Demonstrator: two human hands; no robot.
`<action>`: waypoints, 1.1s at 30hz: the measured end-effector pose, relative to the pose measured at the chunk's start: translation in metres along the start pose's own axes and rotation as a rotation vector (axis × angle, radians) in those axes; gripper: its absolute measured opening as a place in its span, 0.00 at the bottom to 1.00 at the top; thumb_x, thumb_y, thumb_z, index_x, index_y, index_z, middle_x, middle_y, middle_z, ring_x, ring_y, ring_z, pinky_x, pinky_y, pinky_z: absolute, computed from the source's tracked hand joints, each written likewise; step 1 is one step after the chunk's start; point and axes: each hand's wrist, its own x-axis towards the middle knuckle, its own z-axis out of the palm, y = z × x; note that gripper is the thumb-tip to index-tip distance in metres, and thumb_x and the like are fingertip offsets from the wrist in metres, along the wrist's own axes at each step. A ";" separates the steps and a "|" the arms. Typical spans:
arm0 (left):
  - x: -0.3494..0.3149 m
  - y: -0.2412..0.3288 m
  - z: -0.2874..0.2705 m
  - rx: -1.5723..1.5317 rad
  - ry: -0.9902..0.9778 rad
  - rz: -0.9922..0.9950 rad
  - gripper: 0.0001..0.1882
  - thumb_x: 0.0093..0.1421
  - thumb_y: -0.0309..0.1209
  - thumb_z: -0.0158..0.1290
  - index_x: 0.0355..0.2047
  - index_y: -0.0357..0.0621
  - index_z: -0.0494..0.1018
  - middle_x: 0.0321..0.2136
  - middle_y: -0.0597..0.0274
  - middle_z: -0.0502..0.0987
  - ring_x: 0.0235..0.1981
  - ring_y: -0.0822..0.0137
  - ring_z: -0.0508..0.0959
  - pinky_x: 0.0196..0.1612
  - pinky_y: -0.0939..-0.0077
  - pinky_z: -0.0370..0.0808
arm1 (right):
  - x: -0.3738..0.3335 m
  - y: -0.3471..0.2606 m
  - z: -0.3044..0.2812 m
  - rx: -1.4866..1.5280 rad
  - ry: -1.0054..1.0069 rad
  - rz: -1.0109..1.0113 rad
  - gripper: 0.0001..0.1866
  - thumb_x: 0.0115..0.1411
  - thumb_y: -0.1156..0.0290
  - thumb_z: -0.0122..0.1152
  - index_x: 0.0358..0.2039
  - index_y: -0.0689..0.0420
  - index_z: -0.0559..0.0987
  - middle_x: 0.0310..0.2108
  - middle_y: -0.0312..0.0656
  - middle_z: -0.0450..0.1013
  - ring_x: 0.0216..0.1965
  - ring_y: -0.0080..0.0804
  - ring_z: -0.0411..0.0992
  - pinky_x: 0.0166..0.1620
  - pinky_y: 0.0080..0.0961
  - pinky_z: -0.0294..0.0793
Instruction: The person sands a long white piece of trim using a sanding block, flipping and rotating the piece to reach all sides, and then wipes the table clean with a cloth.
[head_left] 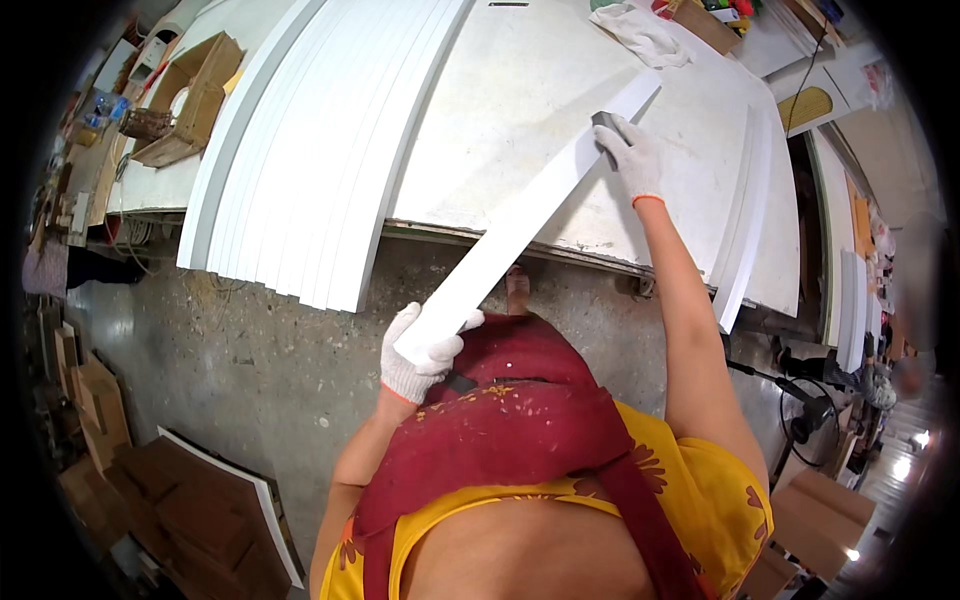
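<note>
A long white board (530, 215) slants across the view, its far end over the white table (470, 150) and its near end in front of my apron. My left hand (415, 358), in a white knitted glove, is closed around that near end. Farther up the board, my gloved right hand (634, 160) grips a small dark grey block, apparently a sanding block (604, 120), against the board's edge and face. Part of the block is hidden by my fingers.
Several white boards (310, 130) lie side by side on the table's left, overhanging its front edge. White strips (748, 200) lie at the right. A cloth (640, 32) sits at the back, and a wooden box (205, 90) stands far left. Brown panels (190, 500) are at the lower left.
</note>
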 end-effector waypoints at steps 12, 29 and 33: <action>-0.001 -0.025 0.043 1.344 0.391 0.252 0.18 0.70 0.31 0.52 0.57 0.37 0.74 0.49 0.60 0.81 0.49 0.68 0.80 0.53 0.69 0.78 | -0.229 -0.218 0.023 0.266 -0.660 -0.964 0.14 0.52 0.54 0.69 0.37 0.43 0.81 0.44 0.46 0.73 0.41 0.47 0.77 0.40 0.44 0.77; -0.009 -0.032 0.008 1.625 0.354 0.497 0.16 0.68 0.30 0.56 0.53 0.39 0.77 0.39 0.61 0.84 0.45 0.64 0.84 0.47 0.69 0.80 | -0.266 -0.201 0.073 0.372 -0.717 -1.091 0.17 0.45 0.52 0.70 0.35 0.41 0.80 0.42 0.42 0.72 0.38 0.45 0.73 0.38 0.54 0.70; -0.045 0.005 -0.040 1.626 0.539 0.175 0.14 0.68 0.30 0.54 0.51 0.40 0.79 0.33 0.65 0.81 0.34 0.70 0.80 0.36 0.75 0.76 | -0.227 -0.184 0.047 0.230 -0.618 -0.930 0.16 0.48 0.52 0.71 0.38 0.37 0.83 0.45 0.41 0.74 0.39 0.44 0.75 0.40 0.45 0.72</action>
